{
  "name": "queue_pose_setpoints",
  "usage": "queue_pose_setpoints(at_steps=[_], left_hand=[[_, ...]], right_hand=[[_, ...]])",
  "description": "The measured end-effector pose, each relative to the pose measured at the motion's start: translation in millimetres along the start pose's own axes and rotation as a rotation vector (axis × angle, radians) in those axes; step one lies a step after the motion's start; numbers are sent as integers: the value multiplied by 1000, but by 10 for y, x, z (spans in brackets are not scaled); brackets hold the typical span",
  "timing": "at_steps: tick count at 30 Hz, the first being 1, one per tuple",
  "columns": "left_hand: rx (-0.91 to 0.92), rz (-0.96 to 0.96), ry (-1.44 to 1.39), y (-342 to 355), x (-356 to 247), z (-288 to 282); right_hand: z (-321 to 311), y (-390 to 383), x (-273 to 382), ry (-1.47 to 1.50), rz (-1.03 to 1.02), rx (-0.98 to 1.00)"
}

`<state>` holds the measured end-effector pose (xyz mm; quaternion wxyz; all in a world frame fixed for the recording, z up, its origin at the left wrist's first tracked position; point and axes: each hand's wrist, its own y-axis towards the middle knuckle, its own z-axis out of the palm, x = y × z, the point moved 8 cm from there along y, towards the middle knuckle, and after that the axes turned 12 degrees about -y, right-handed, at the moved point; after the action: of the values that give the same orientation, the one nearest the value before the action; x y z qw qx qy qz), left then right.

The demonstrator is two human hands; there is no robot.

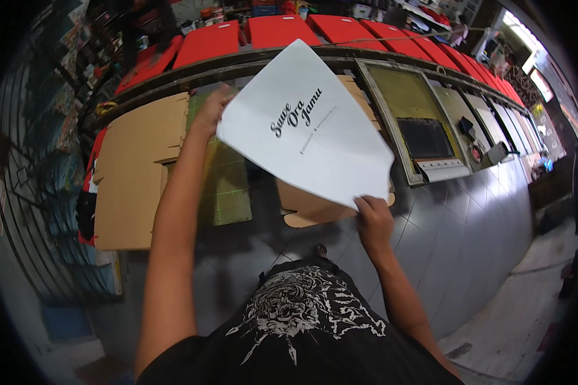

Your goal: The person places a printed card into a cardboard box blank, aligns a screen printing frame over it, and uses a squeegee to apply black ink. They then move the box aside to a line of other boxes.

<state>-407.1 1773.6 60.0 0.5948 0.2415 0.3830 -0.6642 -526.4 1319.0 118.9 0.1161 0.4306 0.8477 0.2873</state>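
A large white sheet [340,138] with black printed lettering is held up in front of me, tilted and slightly bowed. My left hand [215,110] grips it at its left edge, fingers closed there and partly hidden behind it. The lower right corner is pinched in my right hand [374,220]. Under the sheet lies a flat brown cardboard piece [311,208], mostly covered from view. To the left, a larger stack of cut cardboard [131,173] rests beside a greenish gridded board [231,196].
A framed printing screen [424,122] with a yellowish mesh and a dark patch lies to the right. Several red panels [279,31] line the far side behind a long dark rail. Grey floor tiles [456,224] extend at the right. A metal grille [42,237] stands at the left.
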Motion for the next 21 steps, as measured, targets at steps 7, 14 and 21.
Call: queue_pose_setpoints(at_steps=[7,14,21], left_hand=[[-201,64,-439,128,1808,560],[-375,-5,324,149,2262,698],[-380,-104,589,436,1975,384]], right_hand=[[1460,653,267,-27,4,477],[1903,711,497,256,-82,766],[1636,399,-902,210,55,412]])
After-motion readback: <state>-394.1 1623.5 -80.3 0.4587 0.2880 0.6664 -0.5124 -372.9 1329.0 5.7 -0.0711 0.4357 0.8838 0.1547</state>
